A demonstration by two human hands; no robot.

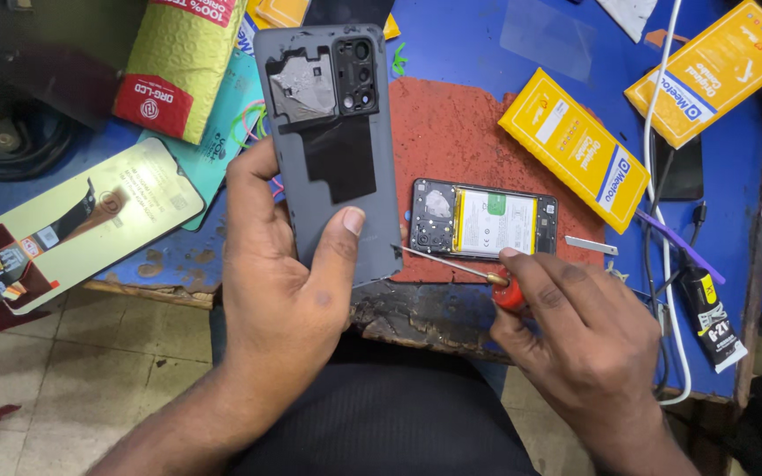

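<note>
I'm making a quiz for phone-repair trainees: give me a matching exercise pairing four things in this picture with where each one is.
Things:
1. Grey plastic phone back cover
2. Red-handled metal screwdriver
3. Opened black phone with exposed battery
4. Black glue tube

Places:
A. Lying on the red mat
B. In the right hand
C. On the blue table, right edge
D. In the left hand

Pairs: 1-D, 2-B, 3-A, 4-C

Bright, even overhead light — soft shadows, sharp focus, little glare.
</note>
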